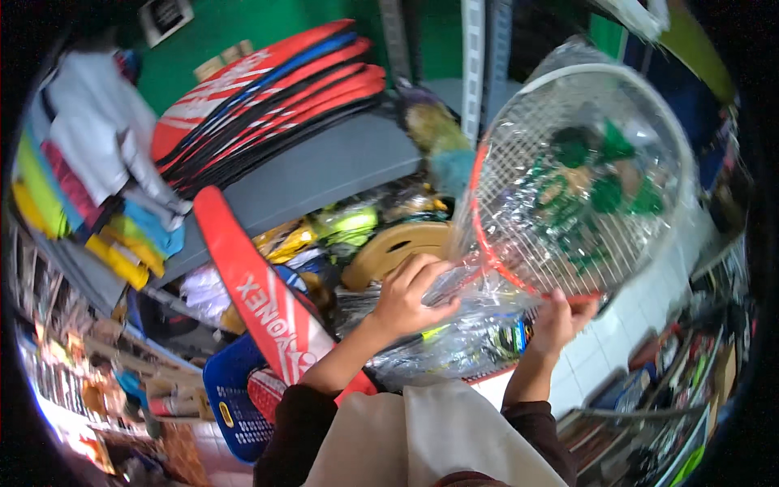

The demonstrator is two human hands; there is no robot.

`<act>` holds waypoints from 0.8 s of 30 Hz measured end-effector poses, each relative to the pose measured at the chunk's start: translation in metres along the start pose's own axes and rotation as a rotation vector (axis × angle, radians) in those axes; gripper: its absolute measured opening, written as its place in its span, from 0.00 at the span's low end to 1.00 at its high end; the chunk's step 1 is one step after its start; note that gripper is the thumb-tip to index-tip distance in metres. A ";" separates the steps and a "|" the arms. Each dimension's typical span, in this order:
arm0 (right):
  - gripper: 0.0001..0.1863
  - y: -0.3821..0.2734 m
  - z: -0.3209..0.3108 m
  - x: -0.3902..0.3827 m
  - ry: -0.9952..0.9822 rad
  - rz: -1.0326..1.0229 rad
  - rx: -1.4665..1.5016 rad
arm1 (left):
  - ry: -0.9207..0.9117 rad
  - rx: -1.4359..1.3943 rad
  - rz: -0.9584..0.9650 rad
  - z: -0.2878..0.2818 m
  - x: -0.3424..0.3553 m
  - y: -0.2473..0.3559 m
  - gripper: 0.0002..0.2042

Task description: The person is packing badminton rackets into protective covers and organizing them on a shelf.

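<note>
A racket (581,280) with a white and orange-red frame and pale strings is tilted up in front of me at the right. Crinkled clear plastic (454,286) covers its head and hangs toward my lap. My left hand (412,299) is closed on the plastic, left of the racket's lower rim. My right hand (561,321) grips the bottom of the racket's frame, thumb on the near side. Green and brown shapes show through the strings; I cannot tell whether they lie inside the plastic or behind it. The racket's handle is hard to make out under the plastic.
Several red, white and black racket bags (276,97) lie stacked on a grey shelf (324,158). Another red bag (256,276) leans from a blue basket (231,398). Folded clothes (97,138) fill the left. A metal post (473,73) rises behind; crowded racks (657,406) stand right.
</note>
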State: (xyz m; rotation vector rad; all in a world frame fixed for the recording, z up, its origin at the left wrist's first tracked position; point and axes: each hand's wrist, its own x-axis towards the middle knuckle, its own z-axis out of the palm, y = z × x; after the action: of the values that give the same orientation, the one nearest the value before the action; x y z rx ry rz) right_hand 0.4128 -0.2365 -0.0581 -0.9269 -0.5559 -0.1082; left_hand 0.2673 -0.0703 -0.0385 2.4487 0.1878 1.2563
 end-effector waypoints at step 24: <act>0.31 -0.032 0.071 0.008 0.145 -0.525 0.702 | 0.447 0.607 0.637 -0.166 0.068 -0.003 0.05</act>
State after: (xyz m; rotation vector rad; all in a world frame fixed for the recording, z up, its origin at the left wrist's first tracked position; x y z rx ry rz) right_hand 0.3803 -0.1988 0.0024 -0.0746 -0.6315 -0.4205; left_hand 0.1743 -0.0029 0.0993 2.7859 -0.1356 2.3089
